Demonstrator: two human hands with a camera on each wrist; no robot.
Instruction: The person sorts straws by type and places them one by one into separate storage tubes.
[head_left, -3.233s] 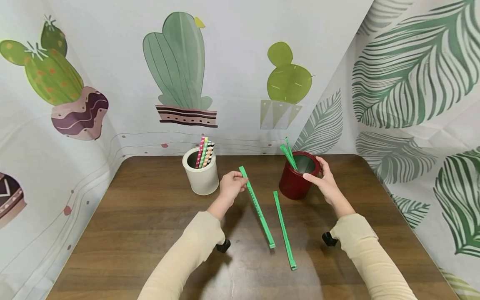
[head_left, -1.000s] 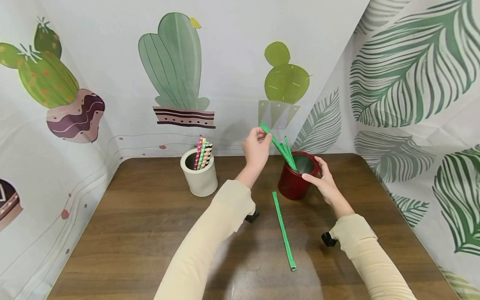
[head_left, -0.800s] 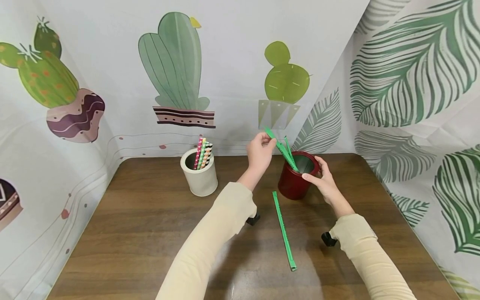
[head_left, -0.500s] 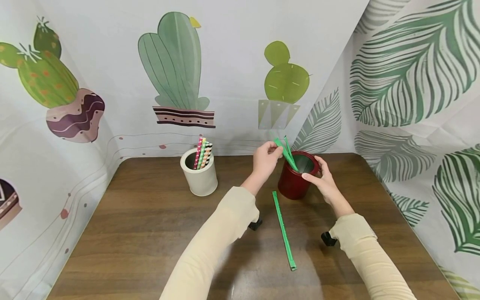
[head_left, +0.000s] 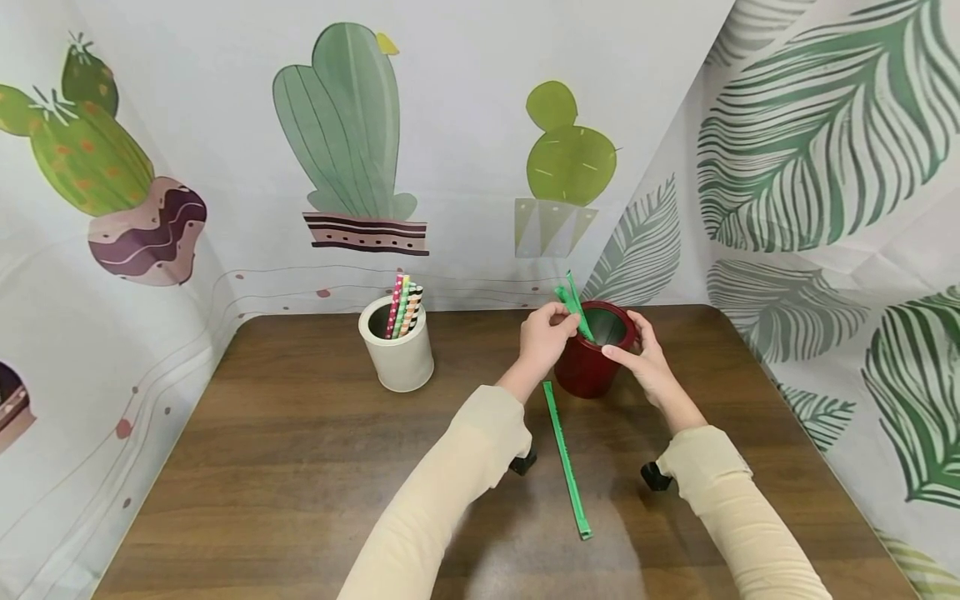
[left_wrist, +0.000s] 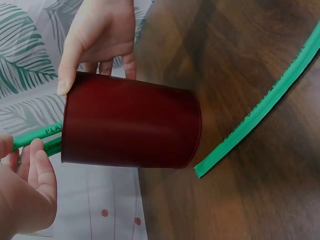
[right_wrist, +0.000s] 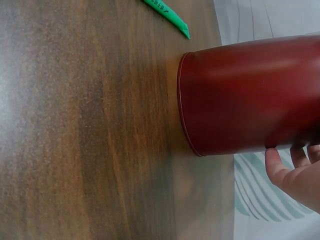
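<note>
A dark red cylindrical holder (head_left: 588, 375) stands upright at the back right of the table, with several green wrapped straws (head_left: 572, 287) leaning out of its mouth. At its left rim my left hand (head_left: 546, 335) pinches one green wrapped straw (left_wrist: 42, 134), printed with letters, whose lower part is inside. From the right, my right hand (head_left: 647, 360) grips the holder, thumb at the rim and fingers around the far side. Another green wrapped straw (head_left: 567, 467) lies on the table in front of the holder.
To the left, a cream holder (head_left: 405, 362) contains several patterned straws (head_left: 405, 307), pink dotted, green and striped. The brown wooden table (head_left: 300, 467) ends at a printed cloth backdrop (head_left: 465, 167) behind and to the right.
My left hand has picked a wrapped straw up off the table, carried it to the red holder and lowered it inside, moving down and right. My right hand has stayed on the holder.
</note>
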